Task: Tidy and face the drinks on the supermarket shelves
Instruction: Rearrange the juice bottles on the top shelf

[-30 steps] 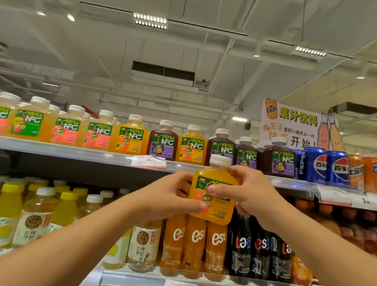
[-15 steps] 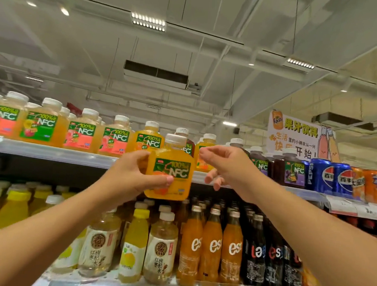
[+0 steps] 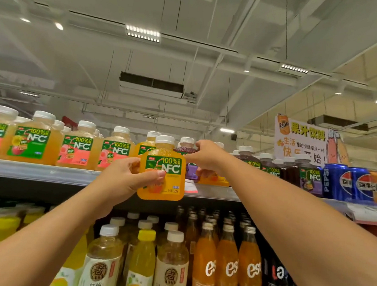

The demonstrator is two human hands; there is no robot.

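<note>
Supermarket aisle, white ceiling with strip lights and a vent unit above; two drink shelves in view. Top shelf (image 3: 36, 172): grey metal edge, carrying a front row of square NFC juice bottles with white caps, namely four pale peach-label bottles (image 3: 77, 145) at left, then darker purple-label bottles (image 3: 310, 173) at right, their count unclear behind the arm. Two blue Pepsi cans (image 3: 345, 183) stand just right of those, with orange cans partly cut off at the frame edge. Yellow-lettered hanging sign (image 3: 301, 139) sits above the cans. Lower shelf, front row: two tea bottles with cream labels (image 3: 170, 273), yellow-capped lemon drinks between and beside them, three orange soda bottles (image 3: 227, 264), then black soda bottles (image 3: 278, 281) at right, number not clear. Orange NFC bottle (image 3: 162, 170): upright, label facing the camera, held in front of the top shelf edge with its base below the shelf lip, not resting on it. Left hand (image 3: 124, 180): grips that bottle from its left side, thumb across the label front, fingers curled behind. Right hand (image 3: 206, 157): reaches over the shelf, fingers curled onto a purple-label NFC bottle (image 3: 188, 150) just behind and right of the held one; its lower fingers overlap an orange bottle beside it.
</note>
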